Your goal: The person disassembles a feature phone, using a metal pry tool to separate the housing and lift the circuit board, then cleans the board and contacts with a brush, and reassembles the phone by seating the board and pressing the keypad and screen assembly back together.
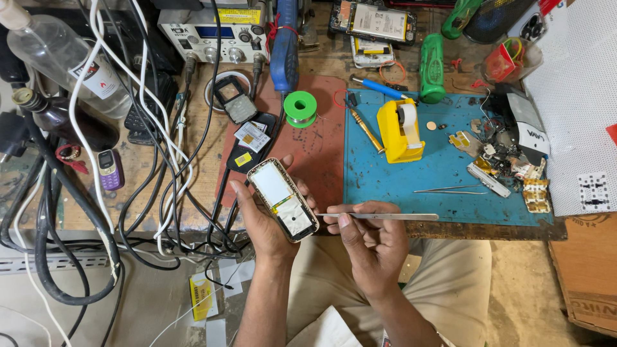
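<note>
The left hand is cradling the opened phone face-up, fingers curled around it; the right hand is pinching tweezers, tip levelled at its exposed interior.

1. The left hand covers the back and near side of the phone; its fingertips show only past the far edge.
2. The tweezers' tip at the phone is too fine to tell whether it touches.
3. The bottle is cut off at the top-left corner.
4. The cardboard box runs off the right edge.
5. The parts heap on the blue mat is too small and tangled to sort.
6. Cables hide much of the bench's left side.
</note>
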The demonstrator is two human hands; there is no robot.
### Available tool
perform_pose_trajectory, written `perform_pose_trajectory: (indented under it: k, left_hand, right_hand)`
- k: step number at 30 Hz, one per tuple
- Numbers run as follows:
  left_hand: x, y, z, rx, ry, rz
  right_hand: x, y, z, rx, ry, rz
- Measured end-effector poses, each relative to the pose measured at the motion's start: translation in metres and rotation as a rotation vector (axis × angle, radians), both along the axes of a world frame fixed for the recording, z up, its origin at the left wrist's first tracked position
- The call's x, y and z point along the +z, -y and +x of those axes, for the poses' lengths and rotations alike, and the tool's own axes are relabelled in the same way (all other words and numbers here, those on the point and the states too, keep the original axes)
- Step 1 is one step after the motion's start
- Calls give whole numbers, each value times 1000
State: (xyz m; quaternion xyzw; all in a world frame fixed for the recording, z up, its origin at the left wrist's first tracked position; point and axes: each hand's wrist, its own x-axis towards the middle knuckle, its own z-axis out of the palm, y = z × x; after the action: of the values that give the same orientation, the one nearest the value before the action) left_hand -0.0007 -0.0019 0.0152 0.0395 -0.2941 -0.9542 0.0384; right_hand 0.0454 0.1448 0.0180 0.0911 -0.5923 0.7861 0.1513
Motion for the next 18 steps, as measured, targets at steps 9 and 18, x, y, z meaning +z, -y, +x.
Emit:
perform_pose_trajectory:
  k: [9,18]
  left_hand:
    - [0,4,1,6,-27,-10]
    - [-2,6,5,-4,-5,-22]
  right_hand:
    - [-1,8,3,-22,-32,112]
    - [5,11,8,-108,-179,422]
